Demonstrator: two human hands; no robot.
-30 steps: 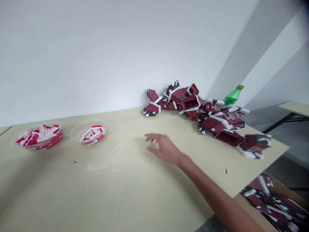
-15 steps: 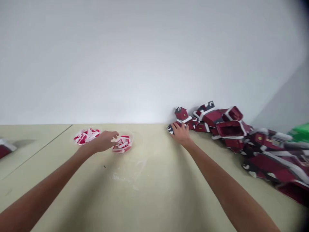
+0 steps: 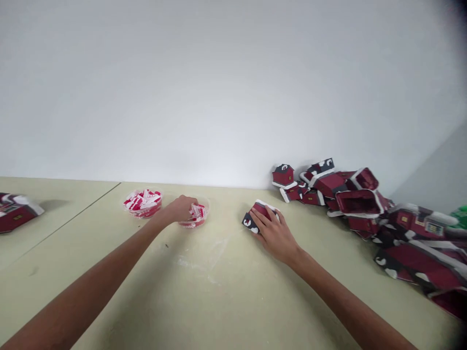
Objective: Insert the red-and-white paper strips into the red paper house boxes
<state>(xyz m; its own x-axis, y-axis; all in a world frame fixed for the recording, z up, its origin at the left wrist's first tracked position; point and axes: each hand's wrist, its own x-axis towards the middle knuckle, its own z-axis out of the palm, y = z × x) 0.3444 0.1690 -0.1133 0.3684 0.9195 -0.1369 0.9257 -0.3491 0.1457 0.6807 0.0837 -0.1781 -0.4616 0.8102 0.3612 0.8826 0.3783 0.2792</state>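
My left hand (image 3: 182, 208) reaches down into a clear plastic tub (image 3: 207, 206) of red-and-white paper pieces (image 3: 199, 213). Its fingers are bunched together, and their tips are hidden, so whatever they hold does not show. On the table, my right hand (image 3: 276, 236) is wrapped over a small model house (image 3: 263, 210), dark red with a black roof end and white snow-like trim. The house lies tilted on its side under the fingers.
Another clear tub (image 3: 144, 212) of red-and-white pieces stands to the left. A heap of similar model houses (image 3: 359, 201) spreads along the right, with something green (image 3: 460, 216) behind. One more house (image 3: 18, 212) lies far left. A wall (image 3: 226, 97) rises behind the table (image 3: 226, 301).
My right hand has drawn the small house away from the heap, leftward and nearer to me. My left hand has gone from spread fingers over the tub to bunched fingers inside it.
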